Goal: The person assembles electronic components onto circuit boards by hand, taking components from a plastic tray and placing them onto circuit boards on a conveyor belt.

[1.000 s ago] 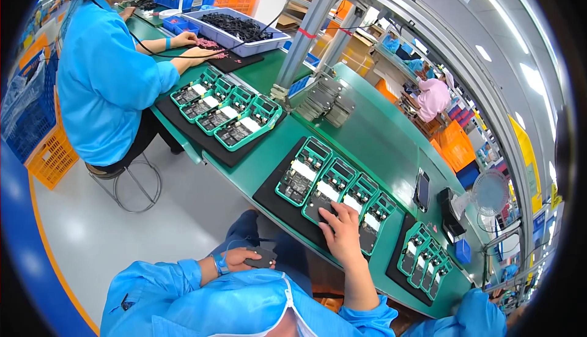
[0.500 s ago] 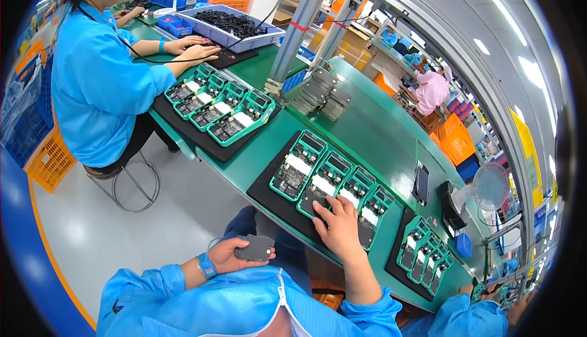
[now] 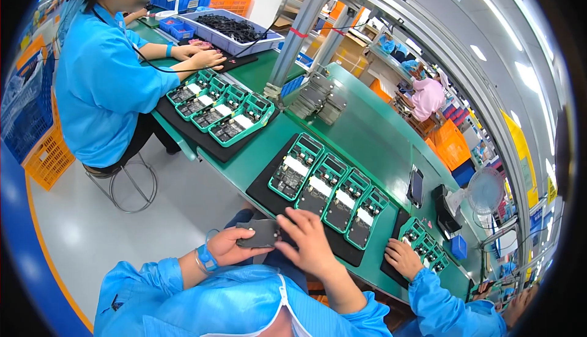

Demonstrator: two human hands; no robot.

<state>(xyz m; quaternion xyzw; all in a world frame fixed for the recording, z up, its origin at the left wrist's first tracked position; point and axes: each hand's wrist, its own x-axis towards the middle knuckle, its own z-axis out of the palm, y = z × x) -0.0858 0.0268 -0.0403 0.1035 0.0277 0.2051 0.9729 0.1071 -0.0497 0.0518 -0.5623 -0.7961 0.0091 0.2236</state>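
My left hand (image 3: 229, 246) holds dark grey flat plates (image 3: 259, 234) with small notches, over my lap. Close to their right edge is my right hand (image 3: 309, 242), its fingers apart and no object visible in it; whether a fingertip touches the plates I cannot tell. Ahead, a black mat (image 3: 263, 191) bears a row of several green device housings. The leftmost housing (image 3: 296, 167) shows bare circuitry in its lower half. On the second housing (image 3: 315, 197) and those to its right, a plain dark plate covers that part.
More green housings (image 3: 231, 114) lie on a mat at left, beside a co-worker (image 3: 113, 86). Stacked dark plates (image 3: 321, 97) stand behind by the metal post (image 3: 299, 37). At right, another person's hand (image 3: 403, 259) reaches over housings. A phone (image 3: 416, 185) and fan (image 3: 485, 191) are beyond.
My right hand has left the second housing and come back to the plates in my left hand. Another person's hand has come over the housings at right.
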